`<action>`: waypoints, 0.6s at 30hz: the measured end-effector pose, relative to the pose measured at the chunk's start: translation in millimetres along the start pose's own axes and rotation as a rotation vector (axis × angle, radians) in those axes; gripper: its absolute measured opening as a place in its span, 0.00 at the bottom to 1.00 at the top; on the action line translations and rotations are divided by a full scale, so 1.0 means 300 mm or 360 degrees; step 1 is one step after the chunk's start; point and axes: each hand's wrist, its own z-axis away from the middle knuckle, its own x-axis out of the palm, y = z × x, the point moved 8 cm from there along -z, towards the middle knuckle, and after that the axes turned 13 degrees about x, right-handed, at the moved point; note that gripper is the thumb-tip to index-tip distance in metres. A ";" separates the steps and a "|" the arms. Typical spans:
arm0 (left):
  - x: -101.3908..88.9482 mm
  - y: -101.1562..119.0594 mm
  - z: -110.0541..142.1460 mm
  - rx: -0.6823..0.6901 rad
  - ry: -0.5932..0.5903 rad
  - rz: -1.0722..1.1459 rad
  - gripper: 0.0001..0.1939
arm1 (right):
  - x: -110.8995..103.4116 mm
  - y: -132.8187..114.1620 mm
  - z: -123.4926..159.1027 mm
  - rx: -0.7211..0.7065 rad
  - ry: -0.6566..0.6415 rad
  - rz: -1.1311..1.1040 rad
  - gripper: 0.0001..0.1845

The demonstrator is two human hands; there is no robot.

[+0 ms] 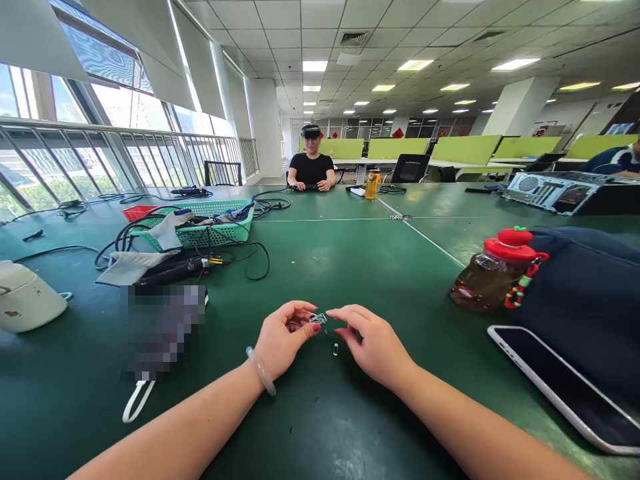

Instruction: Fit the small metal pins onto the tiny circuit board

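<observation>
Low over the green table [320, 260], my left hand [286, 337] is closed, with thumb and fingers pinching a small silvery metal part [318, 319]. Its exact kind is too small to make out. My right hand [373, 341] is just to the right of it. Its index fingertip comes close to the part's edge, thumb and fingers are apart, and nothing shows between them. Whether that fingertip touches the part I cannot tell. A tiny rectangular piece [335, 349], pale in the middle with dark ends, lies on the table below and between both hands.
A green basket [215, 233] with gloves and cables stands at left, near a blurred dark object [167, 330] and a white cap [30, 297]. At right are a red-lidded bottle [493, 273], a dark bag [585, 300] and a tablet [565, 387]. A person [311, 163] sits opposite.
</observation>
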 end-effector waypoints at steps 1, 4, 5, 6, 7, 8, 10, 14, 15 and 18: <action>-0.003 -0.007 -0.002 -0.0010 -0.0002 -0.0039 0.15 | 0.015 0.022 -0.006 0.0085 -0.0094 0.0034 0.16; 0.000 -0.028 -0.003 -0.0053 -0.0044 -0.0085 0.16 | 0.065 0.072 -0.011 0.0224 -0.0380 0.0112 0.12; 0.004 -0.032 -0.002 -0.0059 -0.0066 -0.0093 0.16 | 0.077 0.081 -0.009 0.0238 -0.0443 0.0127 0.11; 0.008 -0.034 -0.001 -0.0060 -0.0088 -0.0105 0.15 | 0.085 0.086 -0.009 0.0245 -0.0480 0.0142 0.10; 0.011 -0.035 0.000 -0.0059 -0.0107 -0.0126 0.15 | 0.090 0.089 -0.008 0.0248 -0.0499 0.0160 0.08; 0.012 -0.036 0.002 -0.0057 -0.0121 -0.0156 0.15 | 0.093 0.091 -0.008 0.0249 -0.0504 0.0183 0.06; 0.007 -0.034 0.002 -0.0051 -0.0123 -0.0243 0.14 | 0.095 0.090 -0.006 0.0249 -0.0503 0.0234 0.02; -0.028 -0.032 -0.007 -0.0043 -0.0027 -0.0422 0.12 | 0.096 0.074 -0.001 0.0215 -0.0502 0.0278 0.04; -0.039 -0.033 -0.011 -0.0044 0.0011 -0.0451 0.11 | 0.095 0.068 -0.001 0.0199 -0.0478 0.0277 0.05; -0.064 -0.044 -0.018 -0.0053 0.0115 -0.0486 0.11 | 0.093 0.040 -0.012 0.0113 -0.0316 0.0296 0.10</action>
